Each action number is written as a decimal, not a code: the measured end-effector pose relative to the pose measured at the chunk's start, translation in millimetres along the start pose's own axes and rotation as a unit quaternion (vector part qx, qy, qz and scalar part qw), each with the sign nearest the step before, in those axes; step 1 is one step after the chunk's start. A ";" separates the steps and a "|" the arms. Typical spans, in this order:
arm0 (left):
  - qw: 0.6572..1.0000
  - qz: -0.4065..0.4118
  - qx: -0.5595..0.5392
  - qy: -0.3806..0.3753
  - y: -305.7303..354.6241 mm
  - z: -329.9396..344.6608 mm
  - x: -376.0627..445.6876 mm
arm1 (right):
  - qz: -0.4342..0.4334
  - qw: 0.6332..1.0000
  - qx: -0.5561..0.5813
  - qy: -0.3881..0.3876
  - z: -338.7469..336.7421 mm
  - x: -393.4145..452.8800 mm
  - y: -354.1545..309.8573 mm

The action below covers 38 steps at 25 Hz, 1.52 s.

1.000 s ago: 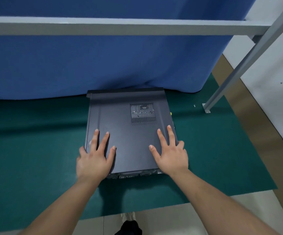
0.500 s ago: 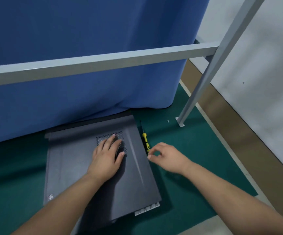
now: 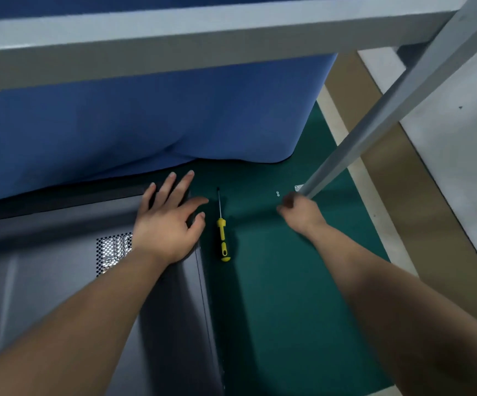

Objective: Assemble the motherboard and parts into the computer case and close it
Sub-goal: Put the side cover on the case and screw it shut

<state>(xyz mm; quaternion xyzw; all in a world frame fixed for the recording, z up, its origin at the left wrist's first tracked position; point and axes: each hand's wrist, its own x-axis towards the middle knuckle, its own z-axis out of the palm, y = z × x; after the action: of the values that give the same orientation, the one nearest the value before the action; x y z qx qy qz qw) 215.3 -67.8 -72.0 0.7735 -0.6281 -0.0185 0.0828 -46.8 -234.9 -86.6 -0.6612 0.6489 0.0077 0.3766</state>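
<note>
The dark grey computer case (image 3: 60,281) lies flat on the green mat (image 3: 274,295), its side panel on top with a perforated vent (image 3: 111,250). My left hand (image 3: 171,221) rests spread on the panel's far right corner, fingers straight. A yellow-handled screwdriver (image 3: 222,235) lies on the mat just right of the case. My right hand (image 3: 300,212) is farther right over the mat, fingers curled, blurred, close to two small screws (image 3: 277,193). Whether it holds anything I cannot tell.
A blue curtain (image 3: 145,124) hangs behind the case. A grey metal frame bar (image 3: 174,38) crosses overhead, and its slanted leg (image 3: 374,118) meets the mat beside my right hand. Beyond the mat's right edge runs a tan floor strip.
My left hand slid from the vent to the panel's far right corner. My right hand moved past the screwdriver, farther right toward the screws. The view came closer.
</note>
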 end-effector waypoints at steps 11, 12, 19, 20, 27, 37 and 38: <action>0.998 0.018 -0.002 0.062 0.3 3.1 -1.5 | 0.068 0.993 -0.028 0.089 48.3 59.6 -6.7; 0.998 0.015 -0.004 0.060 0.0 2.7 -1.5 | 0.076 0.993 -0.015 0.088 48.7 52.1 -7.1; 0.997 -0.007 -0.079 0.009 2.6 -14.5 -3.8 | -0.035 0.978 0.198 0.049 54.7 -47.4 -58.6; 0.993 -0.021 -0.113 -0.001 3.6 -19.2 -4.0 | -0.047 0.966 0.254 0.027 56.3 -61.9 -69.7; 0.877 -0.143 -0.460 0.006 26.1 -45.3 -36.1 | -0.057 0.899 0.425 -0.088 63.6 -131.8 -109.0; 0.814 -0.120 -0.559 -0.106 -3.9 -58.1 -66.7 | 0.008 0.893 0.400 -0.204 49.7 -153.7 -116.1; 0.808 -0.122 -0.566 -0.106 -5.7 -56.4 -66.3 | 0.002 0.899 0.390 -0.201 51.2 -153.5 -117.2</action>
<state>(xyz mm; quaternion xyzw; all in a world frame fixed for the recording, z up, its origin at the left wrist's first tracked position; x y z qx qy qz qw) 214.3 3.9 -22.2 0.6532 -0.4115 -0.4623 0.4362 54.7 -92.8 10.5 -0.4446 0.5118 -0.1130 0.7264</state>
